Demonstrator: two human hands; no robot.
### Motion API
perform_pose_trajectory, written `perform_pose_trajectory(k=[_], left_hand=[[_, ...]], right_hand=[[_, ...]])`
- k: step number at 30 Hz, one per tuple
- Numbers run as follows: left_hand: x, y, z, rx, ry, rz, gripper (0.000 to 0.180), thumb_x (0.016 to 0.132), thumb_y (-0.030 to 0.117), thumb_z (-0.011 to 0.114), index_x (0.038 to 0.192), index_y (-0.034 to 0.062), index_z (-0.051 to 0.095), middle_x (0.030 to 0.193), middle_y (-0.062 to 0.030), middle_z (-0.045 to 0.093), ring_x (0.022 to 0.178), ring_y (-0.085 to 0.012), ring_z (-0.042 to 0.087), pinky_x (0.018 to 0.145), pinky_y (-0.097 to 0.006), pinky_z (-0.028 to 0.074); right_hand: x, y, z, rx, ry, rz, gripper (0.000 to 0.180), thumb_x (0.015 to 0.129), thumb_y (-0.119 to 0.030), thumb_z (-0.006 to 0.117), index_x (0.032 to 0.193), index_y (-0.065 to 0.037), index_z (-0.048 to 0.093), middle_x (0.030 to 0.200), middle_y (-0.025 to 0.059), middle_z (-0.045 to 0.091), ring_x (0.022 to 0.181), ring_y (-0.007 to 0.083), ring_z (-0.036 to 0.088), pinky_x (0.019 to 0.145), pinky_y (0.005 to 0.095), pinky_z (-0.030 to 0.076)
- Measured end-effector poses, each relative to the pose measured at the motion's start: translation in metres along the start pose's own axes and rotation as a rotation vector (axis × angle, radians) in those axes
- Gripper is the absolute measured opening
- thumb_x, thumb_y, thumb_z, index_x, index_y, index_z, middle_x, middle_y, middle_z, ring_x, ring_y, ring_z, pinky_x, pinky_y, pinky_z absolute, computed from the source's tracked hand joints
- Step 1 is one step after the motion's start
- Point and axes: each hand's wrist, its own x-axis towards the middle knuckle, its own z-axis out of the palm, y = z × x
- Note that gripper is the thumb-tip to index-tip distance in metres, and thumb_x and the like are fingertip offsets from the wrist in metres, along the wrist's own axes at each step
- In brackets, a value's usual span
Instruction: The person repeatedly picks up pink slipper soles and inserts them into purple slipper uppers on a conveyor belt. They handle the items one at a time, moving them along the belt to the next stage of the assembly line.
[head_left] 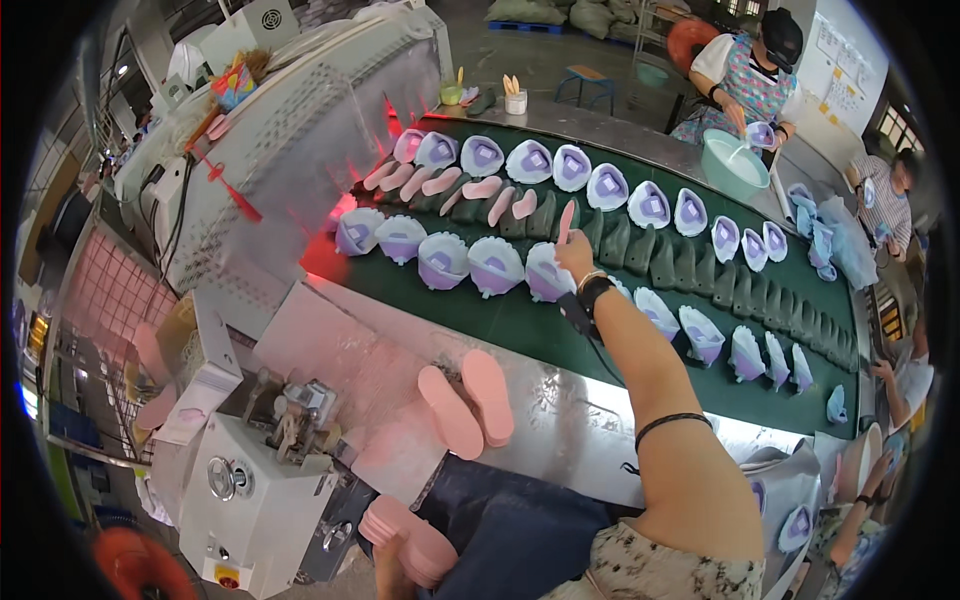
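Note:
My left hand (392, 568) is closed around the edge of a stack of pink shoe soles (412, 538) low over my lap. Across the conveyor reaches my right hand (574, 256), its fingers closed on a single pink sole (567, 220) held upright by the dark green shoe lasts (541, 216). Several other pink soles (441, 181) lie on the lasts to the left. Rows of purple and white shoe uppers (441, 262) line both sides of the lasts. Two loose pink soles (450, 412) rest on the metal ledge nearer me.
The green conveyor belt (410, 283) runs under red light into a machine housing (310, 130) at left. A white machine (250, 505) stands by my left side. Beyond the belt, a co-worker (745, 80) handles an upper over a pale green basin (735, 165); other people work at right.

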Motion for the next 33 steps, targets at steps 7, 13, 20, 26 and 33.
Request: perform_pose_trajectory(k=[7,13,20,26,33], left_hand=[[-0.003,0.006,0.027,0.072,-0.009,0.081,0.052,0.093,0.047,0.055,0.128,0.0091,0.051,0.113,-0.0091,0.059,0.103,-0.0215,0.055,0.087,-0.035,0.047],[-0.010,0.024,0.076,-0.069,-0.075,0.321,0.042,0.085,0.004,0.061,0.124,-0.0068,0.048,0.108,-0.0155,0.063,0.096,-0.0251,0.065,0.085,-0.038,0.053],[0.012,0.015,0.044,-0.014,-0.173,0.396,0.039,0.090,0.002,0.057,0.127,-0.0035,0.049,0.118,-0.0096,0.060,0.104,-0.0197,0.061,0.089,-0.033,0.051],[-0.023,0.020,0.021,-0.154,-0.264,0.296,0.036,0.090,0.006,0.060,0.124,-0.0026,0.051,0.115,-0.0110,0.062,0.102,-0.0223,0.063,0.088,-0.035,0.052],[-0.055,0.003,0.016,-0.137,-0.303,0.213,0.039,0.090,0.011,0.062,0.126,-0.0014,0.051,0.115,-0.0107,0.062,0.104,-0.0224,0.062,0.091,-0.036,0.051]], right_hand=[[-0.023,-0.049,0.046,0.448,-0.148,-0.185,0.030,0.075,-0.005,0.062,0.104,0.000,0.062,0.094,0.0129,0.066,0.081,0.0244,0.063,0.073,0.0370,0.051],[-0.353,-0.206,-0.014,0.556,-1.398,-0.285,0.036,0.100,-0.030,0.046,0.110,0.003,0.056,0.104,0.0140,0.062,0.094,0.0269,0.061,0.071,0.0364,0.050],[-0.445,-0.247,-0.054,0.434,-1.285,-0.325,0.030,0.091,-0.021,0.059,0.114,-0.002,0.057,0.092,0.0138,0.063,0.078,0.0225,0.061,0.070,0.0333,0.050],[-0.418,-0.242,0.032,0.272,-1.155,-0.274,0.046,0.083,-0.019,0.068,0.127,-0.007,0.056,0.084,0.0049,0.063,0.074,0.0120,0.058,0.065,0.0286,0.049],[-0.363,-0.275,0.153,0.328,-0.958,-0.193,0.054,0.079,-0.015,0.073,0.127,-0.002,0.054,0.087,0.0099,0.063,0.077,0.0172,0.061,0.065,0.0301,0.050]])
